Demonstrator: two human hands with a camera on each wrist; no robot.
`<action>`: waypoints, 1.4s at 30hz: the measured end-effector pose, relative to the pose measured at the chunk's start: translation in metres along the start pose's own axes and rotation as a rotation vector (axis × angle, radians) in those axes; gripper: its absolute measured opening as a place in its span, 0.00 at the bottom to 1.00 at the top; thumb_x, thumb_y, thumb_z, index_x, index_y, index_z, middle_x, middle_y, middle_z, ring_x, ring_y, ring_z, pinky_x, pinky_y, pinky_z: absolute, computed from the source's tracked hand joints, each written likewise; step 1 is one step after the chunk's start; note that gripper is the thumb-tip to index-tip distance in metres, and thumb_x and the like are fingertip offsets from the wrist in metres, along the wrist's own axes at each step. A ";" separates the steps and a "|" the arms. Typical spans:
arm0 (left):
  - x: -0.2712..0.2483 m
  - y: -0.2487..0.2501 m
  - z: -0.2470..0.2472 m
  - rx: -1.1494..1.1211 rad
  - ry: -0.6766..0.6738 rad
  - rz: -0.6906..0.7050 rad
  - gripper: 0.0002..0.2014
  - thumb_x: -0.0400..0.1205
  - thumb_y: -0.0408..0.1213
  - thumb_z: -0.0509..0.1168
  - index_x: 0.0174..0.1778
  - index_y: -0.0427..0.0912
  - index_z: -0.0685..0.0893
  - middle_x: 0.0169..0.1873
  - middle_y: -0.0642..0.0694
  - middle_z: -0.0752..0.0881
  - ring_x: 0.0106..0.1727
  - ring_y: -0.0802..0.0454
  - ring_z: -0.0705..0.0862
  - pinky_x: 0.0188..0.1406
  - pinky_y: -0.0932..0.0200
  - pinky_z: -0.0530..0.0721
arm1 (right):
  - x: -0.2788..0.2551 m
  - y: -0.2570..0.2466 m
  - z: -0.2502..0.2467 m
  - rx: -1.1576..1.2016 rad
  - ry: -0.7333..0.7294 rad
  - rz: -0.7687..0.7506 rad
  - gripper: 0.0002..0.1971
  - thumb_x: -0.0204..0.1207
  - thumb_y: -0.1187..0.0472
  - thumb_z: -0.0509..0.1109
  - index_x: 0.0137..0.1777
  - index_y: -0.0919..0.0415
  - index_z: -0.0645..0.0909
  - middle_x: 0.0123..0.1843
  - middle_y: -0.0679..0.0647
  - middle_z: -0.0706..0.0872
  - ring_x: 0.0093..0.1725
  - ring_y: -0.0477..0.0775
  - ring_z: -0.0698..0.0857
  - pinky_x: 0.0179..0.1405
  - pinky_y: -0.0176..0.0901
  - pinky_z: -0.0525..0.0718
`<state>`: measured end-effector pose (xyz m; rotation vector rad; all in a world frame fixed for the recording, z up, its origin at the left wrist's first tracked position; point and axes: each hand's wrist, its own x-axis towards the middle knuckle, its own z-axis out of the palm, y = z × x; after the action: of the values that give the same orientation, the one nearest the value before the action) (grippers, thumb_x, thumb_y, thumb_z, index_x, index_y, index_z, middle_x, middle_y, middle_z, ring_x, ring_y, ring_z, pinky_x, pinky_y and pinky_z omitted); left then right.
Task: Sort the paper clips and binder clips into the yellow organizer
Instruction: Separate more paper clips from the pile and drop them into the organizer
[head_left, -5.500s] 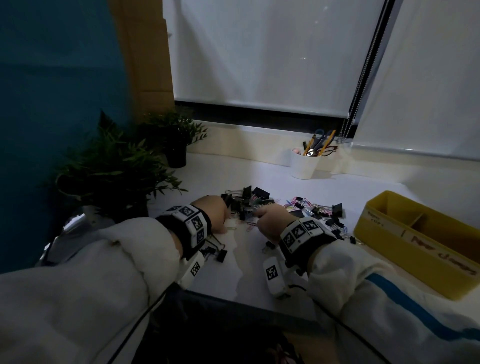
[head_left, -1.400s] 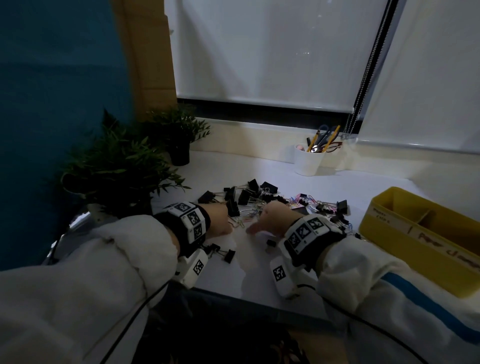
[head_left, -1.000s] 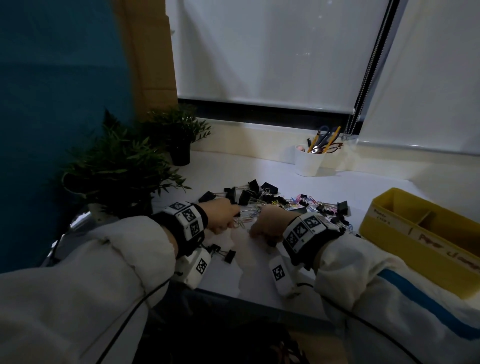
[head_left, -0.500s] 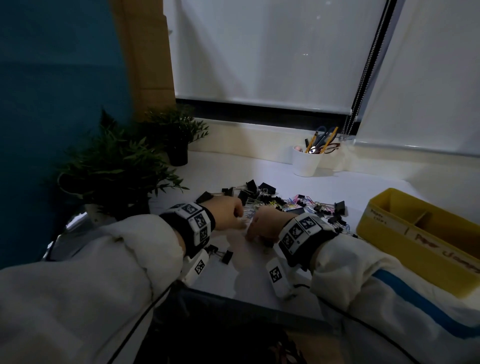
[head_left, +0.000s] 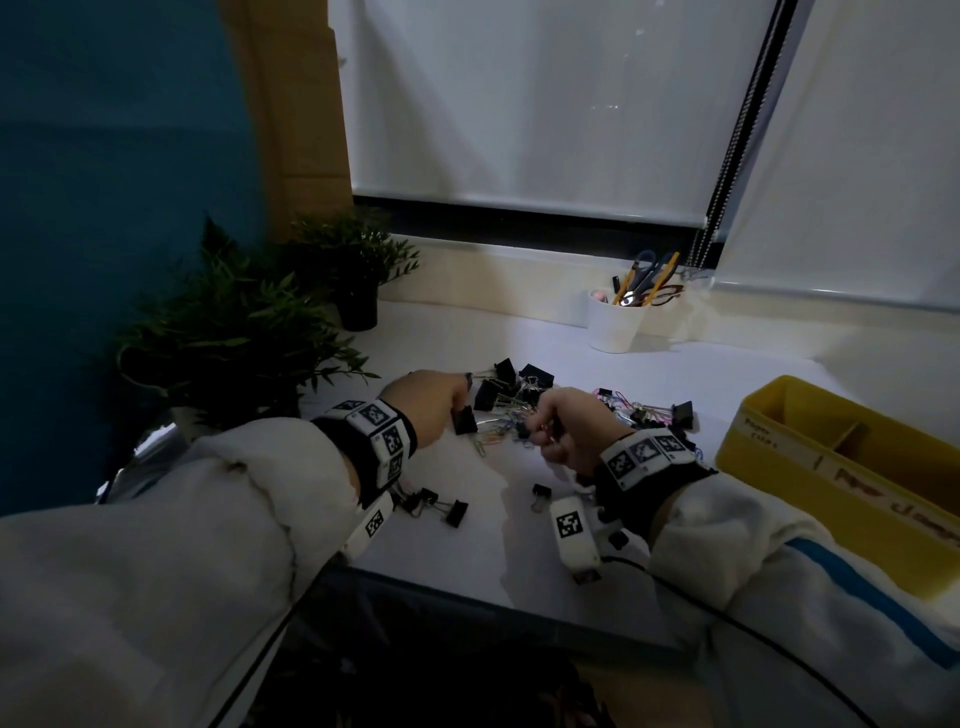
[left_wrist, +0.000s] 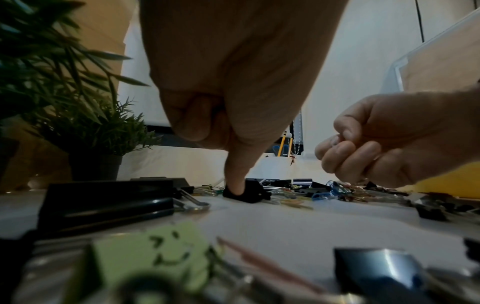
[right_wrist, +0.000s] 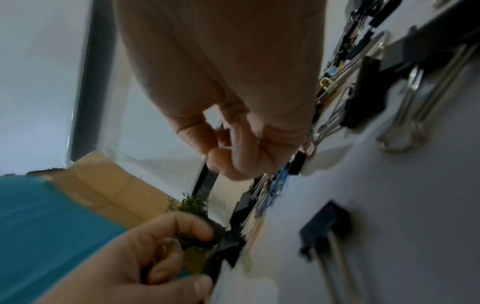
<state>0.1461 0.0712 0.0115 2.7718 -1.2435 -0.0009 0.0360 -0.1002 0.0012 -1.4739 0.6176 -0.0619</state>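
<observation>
A pile of black binder clips and coloured paper clips (head_left: 511, 402) lies mid-table. My left hand (head_left: 431, 410) reaches its near left edge and pinches a black binder clip (head_left: 464, 420) that sits on the table; in the left wrist view one finger (left_wrist: 237, 176) points straight down onto this binder clip (left_wrist: 253, 192). My right hand (head_left: 563, 434) hovers just right of it, fingers curled round a few paper clips (right_wrist: 309, 145) whose wire ends poke out by the palm. The yellow organizer (head_left: 831, 486) stands at the right, with hand-lettered labels and a divider inside.
Two potted plants (head_left: 228, 332) (head_left: 358, 270) crowd the left side. A white cup (head_left: 615, 325) with pens and scissors stands at the back. Loose binder clips (head_left: 447, 509) (head_left: 540, 493) lie near the front edge (head_left: 467, 597). A large black clip (left_wrist: 103, 201) lies by my left wrist.
My left hand has moved forward from the table front to the pile's edge and taken hold of a black binder clip. My right hand has lifted off the table with its fingers curled.
</observation>
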 end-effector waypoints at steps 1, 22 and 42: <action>0.001 0.001 0.000 -0.031 0.016 0.029 0.20 0.78 0.27 0.62 0.63 0.51 0.81 0.57 0.44 0.84 0.55 0.43 0.83 0.47 0.56 0.78 | 0.002 0.000 -0.002 -0.010 0.034 -0.043 0.11 0.56 0.70 0.59 0.27 0.55 0.62 0.27 0.56 0.69 0.22 0.50 0.63 0.20 0.32 0.55; 0.024 0.009 0.013 0.082 -0.056 -0.166 0.16 0.84 0.41 0.63 0.64 0.37 0.79 0.59 0.41 0.84 0.58 0.43 0.84 0.47 0.57 0.77 | 0.026 0.003 -0.001 -0.919 0.114 -0.285 0.10 0.64 0.64 0.82 0.32 0.66 0.83 0.29 0.55 0.82 0.30 0.52 0.79 0.29 0.40 0.76; 0.025 0.021 0.021 0.053 -0.198 -0.077 0.22 0.78 0.57 0.69 0.52 0.39 0.84 0.47 0.42 0.87 0.47 0.45 0.86 0.38 0.57 0.79 | 0.001 -0.008 -0.027 -0.956 0.265 -0.409 0.24 0.62 0.43 0.82 0.35 0.59 0.73 0.34 0.54 0.82 0.33 0.50 0.79 0.34 0.51 0.86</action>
<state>0.1464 0.0367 -0.0066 2.9237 -1.1921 -0.2573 0.0281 -0.1264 0.0093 -2.5385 0.5691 -0.3175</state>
